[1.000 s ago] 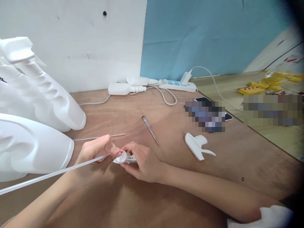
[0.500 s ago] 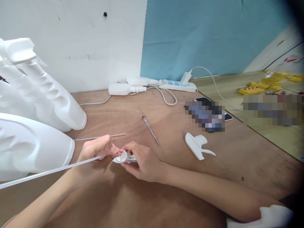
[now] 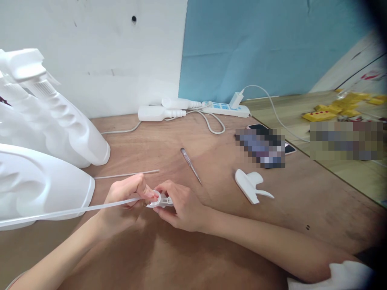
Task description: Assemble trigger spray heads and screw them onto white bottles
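My left hand [image 3: 128, 199] is closed around the end of a thin white plastic tube [image 3: 87, 208], which runs off to the left edge. Its fingertips press into the round white collar of a sprayer mechanism [image 3: 166, 201]. From the other side, my right hand [image 3: 183, 205] grips that mechanism between thumb and fingers. Whether the tube's tip sits inside the collar is hidden by the left fingers. To the right of my hands lies a white sprayer shroud [image 3: 249, 185] with a curved tail on the wooden table [image 3: 217, 161].
White spray bottles [image 3: 69, 112] lean at the left, close to my left forearm. A second thin tube [image 3: 130, 175] and a screwdriver [image 3: 191, 166] lie beyond my hands. Farther back are white bottles [image 3: 160, 113], a power strip [image 3: 223, 108] with a cable, and a phone [image 3: 290, 148].
My left fingertips have shifted slightly right and pushed deeper into the collar. The free length of tube has swung up at the left. My right hand stays nearly still.
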